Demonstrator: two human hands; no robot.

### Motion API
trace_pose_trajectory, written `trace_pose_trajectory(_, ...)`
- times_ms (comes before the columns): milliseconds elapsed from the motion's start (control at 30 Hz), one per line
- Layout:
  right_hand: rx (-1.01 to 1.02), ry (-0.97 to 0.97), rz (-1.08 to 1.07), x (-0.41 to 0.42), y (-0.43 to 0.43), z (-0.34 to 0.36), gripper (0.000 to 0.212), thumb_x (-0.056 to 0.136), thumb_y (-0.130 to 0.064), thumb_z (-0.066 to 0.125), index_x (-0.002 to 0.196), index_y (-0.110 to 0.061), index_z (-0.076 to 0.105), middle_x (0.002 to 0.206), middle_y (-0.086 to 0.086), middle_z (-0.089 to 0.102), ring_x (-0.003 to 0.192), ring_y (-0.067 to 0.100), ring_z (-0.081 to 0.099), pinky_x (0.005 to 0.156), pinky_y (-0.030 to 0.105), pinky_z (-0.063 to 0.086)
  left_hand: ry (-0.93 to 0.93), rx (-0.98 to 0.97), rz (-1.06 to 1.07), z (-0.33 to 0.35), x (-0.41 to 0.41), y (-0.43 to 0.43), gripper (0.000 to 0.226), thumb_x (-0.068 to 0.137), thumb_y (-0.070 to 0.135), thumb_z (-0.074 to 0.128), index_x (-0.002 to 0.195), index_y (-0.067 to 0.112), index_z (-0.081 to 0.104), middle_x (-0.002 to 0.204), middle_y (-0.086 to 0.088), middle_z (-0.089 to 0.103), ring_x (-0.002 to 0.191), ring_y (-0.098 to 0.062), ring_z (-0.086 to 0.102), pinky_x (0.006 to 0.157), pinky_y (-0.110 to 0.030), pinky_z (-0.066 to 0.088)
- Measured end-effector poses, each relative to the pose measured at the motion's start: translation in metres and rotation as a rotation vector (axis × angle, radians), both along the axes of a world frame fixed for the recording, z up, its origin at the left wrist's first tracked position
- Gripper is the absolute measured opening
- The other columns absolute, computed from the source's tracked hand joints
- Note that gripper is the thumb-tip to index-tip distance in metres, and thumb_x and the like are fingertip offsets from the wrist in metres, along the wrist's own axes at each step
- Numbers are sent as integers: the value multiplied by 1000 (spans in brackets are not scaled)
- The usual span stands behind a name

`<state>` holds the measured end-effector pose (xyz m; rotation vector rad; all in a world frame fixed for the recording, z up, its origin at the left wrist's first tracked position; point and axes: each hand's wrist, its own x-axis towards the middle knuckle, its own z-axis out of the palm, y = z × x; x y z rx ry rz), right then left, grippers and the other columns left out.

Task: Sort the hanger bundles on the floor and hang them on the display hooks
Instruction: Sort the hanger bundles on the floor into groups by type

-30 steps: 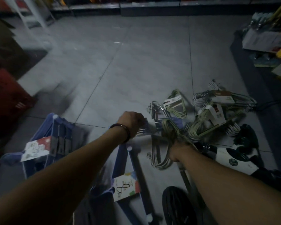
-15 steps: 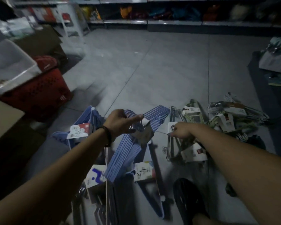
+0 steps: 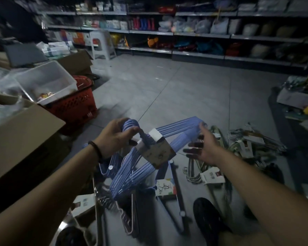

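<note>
Far left of the blue hanger bundle point(image 3: 130, 176) stood an open cardboard box point(image 3: 23, 134). Behind the box, a clear plastic bin point(image 3: 48, 80) sat tilted in a red basket point(image 3: 75, 105). A white stool point(image 3: 101, 45) stood well behind the bundle, by the shelves point(image 3: 185, 33).

The left hand point(image 3: 114, 137), with a dark band point(image 3: 96, 150) on its wrist, had its fingers point(image 3: 128, 131) curled round the bundle's hooks and held its top up above the floor point(image 3: 167, 93). A paper label point(image 3: 157, 153) wrapped the bundle just under the hooks.

Beneath the bundle, a set of pale wire hangers point(image 3: 126, 217) and more blue hangers with a printed card point(image 3: 164, 188) lay on the floor.

At the bundle's upper right end, the right hand point(image 3: 205, 148) was open, its fingers straight and spread, holding nothing. It seemed to be just touching that end, though blur left this unsure.

Right of the bundle, a hanger set with a white tag point(image 3: 212, 176) lay on the floor. Further right was a heap of green and white hanger bundles point(image 3: 247, 144). Below and right of the bundle was a black shoe point(image 3: 208, 217).
</note>
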<state>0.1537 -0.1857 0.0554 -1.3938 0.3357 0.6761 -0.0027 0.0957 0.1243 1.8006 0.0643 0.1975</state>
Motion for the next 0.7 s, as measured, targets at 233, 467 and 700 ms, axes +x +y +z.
trace_pose_trajectory(233,136,-59,-25,-17,-3,34,51,78,-67,72,78,-17,59,58,0,46,43,15,43,55,25,28,18,95,-29,-14,-17,27,43,83,60,71,102,23,64,85,-8,58,77,-22,60,75,-54,63)
trace_pose_trajectory(467,105,-323,75,-43,14,38,23,91,-29,77,110,-16,71,113,17,72,103,39,72,82,58,63,614,-148,367,-62,-4,16,88,83,75,63,145,17,40,128,-17,61,107,-36,67,84,-53,62)
trace_pose_trajectory(700,253,-569,362,-79,7,31,46,76,-39,89,107,-17,62,115,12,64,110,32,68,98,52,58,788,-742,578,-99,-8,-2,50,101,54,53,120,8,58,112,-16,68,95,-34,69,68,-43,60)
